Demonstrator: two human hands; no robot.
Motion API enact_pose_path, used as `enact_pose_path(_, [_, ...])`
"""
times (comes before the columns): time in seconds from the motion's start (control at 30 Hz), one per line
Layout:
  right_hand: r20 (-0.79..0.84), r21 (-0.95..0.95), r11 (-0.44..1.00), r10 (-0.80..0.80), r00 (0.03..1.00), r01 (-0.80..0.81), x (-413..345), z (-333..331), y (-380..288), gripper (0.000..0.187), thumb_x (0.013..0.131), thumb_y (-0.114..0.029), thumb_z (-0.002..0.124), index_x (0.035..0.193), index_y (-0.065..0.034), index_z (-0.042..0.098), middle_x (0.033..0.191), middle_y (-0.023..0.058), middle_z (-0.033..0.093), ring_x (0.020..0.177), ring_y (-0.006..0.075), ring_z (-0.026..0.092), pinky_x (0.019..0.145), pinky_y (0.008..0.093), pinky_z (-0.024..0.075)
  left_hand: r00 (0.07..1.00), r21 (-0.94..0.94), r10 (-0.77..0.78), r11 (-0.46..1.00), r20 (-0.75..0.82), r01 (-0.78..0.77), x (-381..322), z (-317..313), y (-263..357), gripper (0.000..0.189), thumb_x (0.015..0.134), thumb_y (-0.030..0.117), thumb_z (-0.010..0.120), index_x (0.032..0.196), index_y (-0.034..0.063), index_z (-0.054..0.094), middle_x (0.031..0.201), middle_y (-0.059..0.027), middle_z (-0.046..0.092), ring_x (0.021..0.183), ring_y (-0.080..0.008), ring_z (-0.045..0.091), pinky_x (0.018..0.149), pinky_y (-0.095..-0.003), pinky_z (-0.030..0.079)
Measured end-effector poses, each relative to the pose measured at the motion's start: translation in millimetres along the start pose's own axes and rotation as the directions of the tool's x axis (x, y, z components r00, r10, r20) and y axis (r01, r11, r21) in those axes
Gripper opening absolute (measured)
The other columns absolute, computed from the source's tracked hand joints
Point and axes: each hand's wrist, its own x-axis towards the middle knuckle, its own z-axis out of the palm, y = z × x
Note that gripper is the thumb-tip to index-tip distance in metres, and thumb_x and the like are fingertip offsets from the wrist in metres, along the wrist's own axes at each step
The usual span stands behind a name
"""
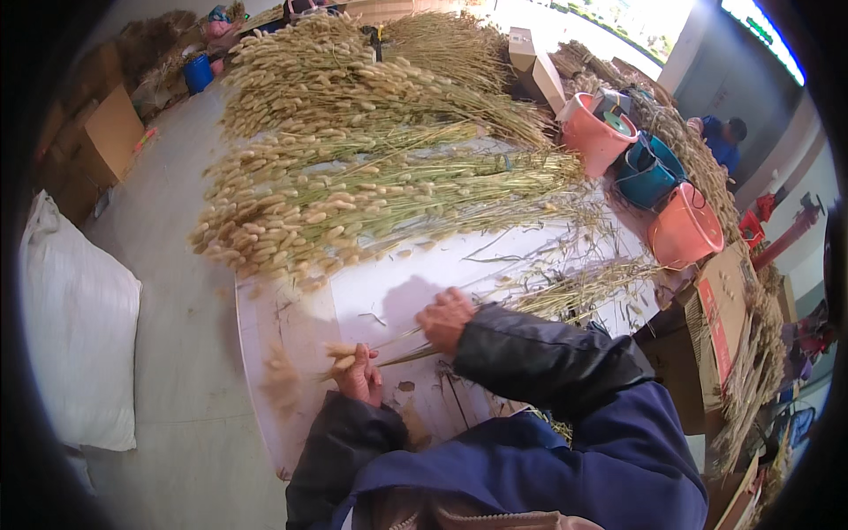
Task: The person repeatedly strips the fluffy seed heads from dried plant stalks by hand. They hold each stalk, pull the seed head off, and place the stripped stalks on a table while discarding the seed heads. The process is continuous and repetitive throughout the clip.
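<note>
My left hand point(359, 377) grips a few dried bunny-tail grass stems just below their fluffy tan heads point(340, 356), near the table's left edge. To its right, my right hand point(448, 320) is closed around the thin stems point(407, 358) of the same small bunch, slightly blurred. Both hands are just over the white tabletop point(424, 265). Beyond them lies a broad heap of bunny-tail grass point(298, 205), heads to the left and green stems to the right. Loose stems and leaf scraps point(563, 291) lie right of my right hand.
Two pink buckets point(686, 228) and a teal bucket point(649, 173) line the table's right side. A cardboard box point(719, 311) stands at the right. On the floor at left are a white sack point(79, 324) and cardboard cartons point(109, 136). Another person point(722, 140) is at the far right.
</note>
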Motion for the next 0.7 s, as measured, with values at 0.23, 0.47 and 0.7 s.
enact_pose_path(0.23, [-0.145,-0.257,0.898,0.331,0.933,-0.358,-77.4,26.2,107.9,0.014,0.072,-0.017,0.051,0.084,-0.0106,0.056,0.089,0.0071,0.06,0.091,0.0243,0.053,0.089,0.0485,0.0323,0.991,0.013,-0.033,0.999,-0.128,0.035,-8.5,26.1,19.1,0.013,0.081,0.015,0.062,0.085,0.0062,0.052,0.073,-0.004,0.053,0.05,-0.0054,0.041,0.037,-0.0214,0.034])
enact_pose_path(0.47, [-0.014,-0.334,0.71,0.653,0.757,-0.619,-132.9,6.1,192.0,0.033,0.077,-0.018,0.05,0.11,-0.0157,0.053,0.117,0.0061,0.052,0.117,0.0283,0.04,0.096,0.0542,0.0262,0.984,0.015,-0.068,0.997,-0.167,0.072,-9.1,26.4,19.3,0.016,0.079,0.017,0.066,0.081,0.0107,0.051,0.065,0.0012,0.048,0.048,-0.0042,0.039,0.039,-0.0211,0.035])
enact_pose_path(0.7, [-0.215,0.061,0.935,0.354,0.91,-0.349,-109.1,-35.3,140.2,0.05,0.065,0.002,0.051,0.113,-0.0109,0.052,0.112,0.0118,0.054,0.106,0.0308,0.048,0.088,0.0398,0.0384,0.989,0.011,-0.092,0.996,-0.119,0.094,-9.1,26.1,21.6,0.017,0.077,0.016,0.067,0.082,0.0106,0.051,0.067,-0.0005,0.051,0.045,-0.0042,0.037,0.038,-0.0214,0.035])
